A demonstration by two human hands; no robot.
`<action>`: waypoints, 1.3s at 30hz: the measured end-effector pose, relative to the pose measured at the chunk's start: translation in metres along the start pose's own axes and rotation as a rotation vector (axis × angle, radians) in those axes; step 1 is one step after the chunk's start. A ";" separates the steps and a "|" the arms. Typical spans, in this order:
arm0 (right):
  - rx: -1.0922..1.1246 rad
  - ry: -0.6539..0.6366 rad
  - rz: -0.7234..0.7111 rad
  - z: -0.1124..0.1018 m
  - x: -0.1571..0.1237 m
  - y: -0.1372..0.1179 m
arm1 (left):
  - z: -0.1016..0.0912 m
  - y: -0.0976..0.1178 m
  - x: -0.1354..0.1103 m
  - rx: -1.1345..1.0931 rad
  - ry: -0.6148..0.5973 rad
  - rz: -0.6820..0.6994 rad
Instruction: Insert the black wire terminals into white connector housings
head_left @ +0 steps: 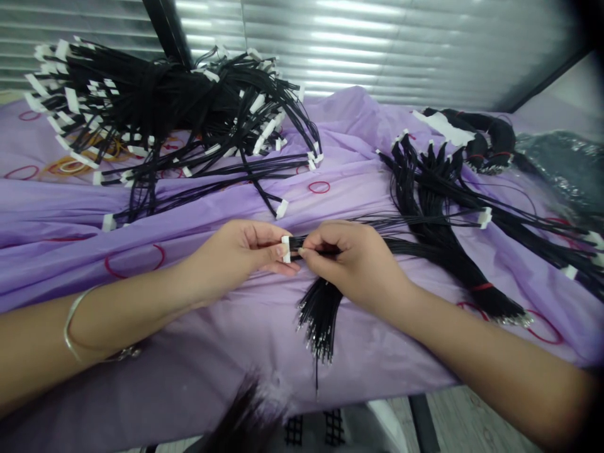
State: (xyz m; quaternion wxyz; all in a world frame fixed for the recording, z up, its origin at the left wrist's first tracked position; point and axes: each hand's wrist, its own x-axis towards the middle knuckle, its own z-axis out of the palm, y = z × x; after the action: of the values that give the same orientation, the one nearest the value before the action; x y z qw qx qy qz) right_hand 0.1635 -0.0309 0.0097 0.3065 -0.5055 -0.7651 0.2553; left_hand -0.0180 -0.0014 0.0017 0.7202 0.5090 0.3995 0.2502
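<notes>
My left hand (240,255) is closed on a small white plastic connector (285,248), held between thumb and fingers above the purple sheet (198,352). My right hand (352,261) pinches thin black wires (309,242) right at the connector's open side. From under my right hand a bunch of black wires with metal tips (321,314) hangs toward the table's near edge. More black wires run from my right hand to the right.
A big heap of black wire harnesses with white connectors (179,113) lies at the back left. Bundles of black wires (438,207) tied with red bands lie at the right. Red rubber bands (319,187) are scattered on the sheet. A corrugated metal shutter stands behind.
</notes>
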 end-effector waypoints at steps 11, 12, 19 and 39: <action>-0.161 0.037 -0.114 -0.040 0.001 0.001 | 0.002 0.000 0.003 -0.200 0.077 0.022; -0.192 0.035 -0.131 -0.045 0.001 0.001 | 0.002 0.000 0.003 -0.226 0.081 0.026; -0.365 -0.076 -0.317 -0.042 0.005 0.008 | 0.003 0.000 0.003 -0.279 0.109 0.017; -0.017 0.031 -0.114 -0.009 -0.003 -0.003 | -0.003 -0.004 0.003 -0.173 0.021 0.008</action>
State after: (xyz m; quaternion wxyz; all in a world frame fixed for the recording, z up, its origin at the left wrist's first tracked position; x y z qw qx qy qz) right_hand 0.1690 -0.0338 0.0169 0.3279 -0.4674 -0.7901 0.2231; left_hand -0.0191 0.0015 -0.0034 0.7563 0.4440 0.3818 0.2917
